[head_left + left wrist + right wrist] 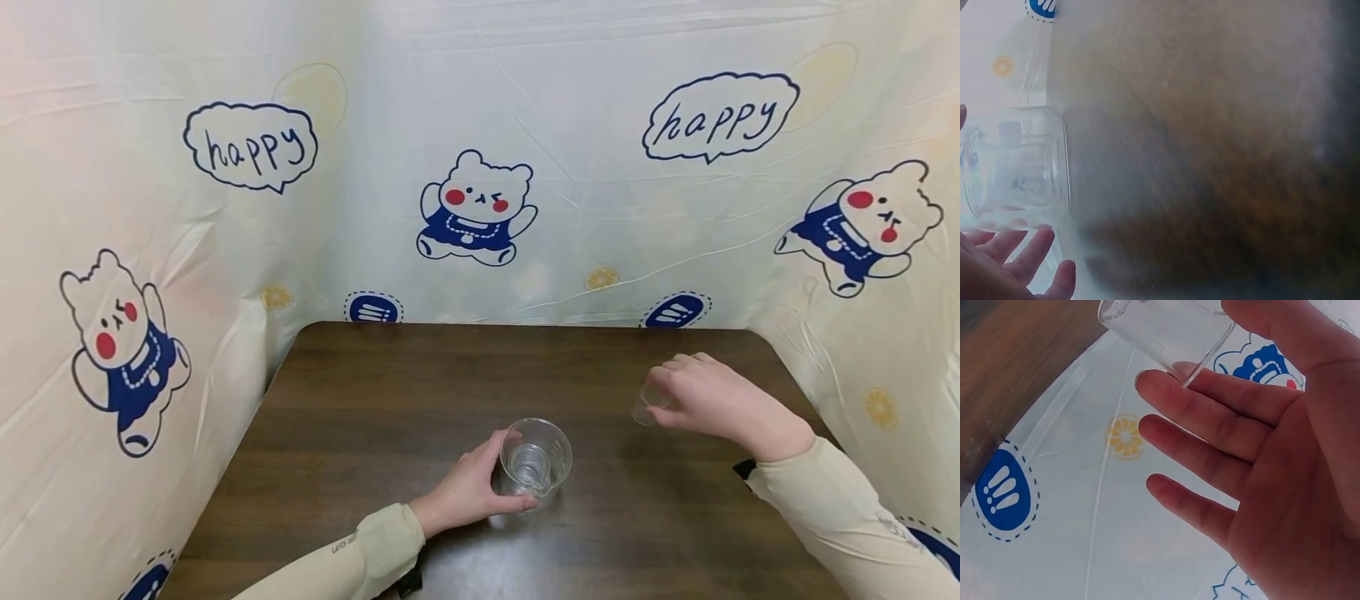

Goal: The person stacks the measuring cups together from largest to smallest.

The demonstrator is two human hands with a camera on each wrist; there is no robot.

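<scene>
My left hand [472, 487] holds a large clear glass beaker [558, 446] around its side, thumb at the near side and fingers behind. A smaller glass beaker [529, 467] sits nested inside it, also showing through the wall in the left wrist view. To the right, my right hand [708, 400] pinches a small clear glass beaker [642, 408] from above, close over the table. In the right wrist view, thumb and fingertips are at one end of this small beaker [1163, 334], while the other fingers [1194, 456] extend free of it.
Both hands are over a dark brown wooden table [420, 367] with rounded far corners. A pale printed cloth [577, 208] hangs around its back and sides, with bear figures and lettering. The two beakers stand apart, with tabletop between them.
</scene>
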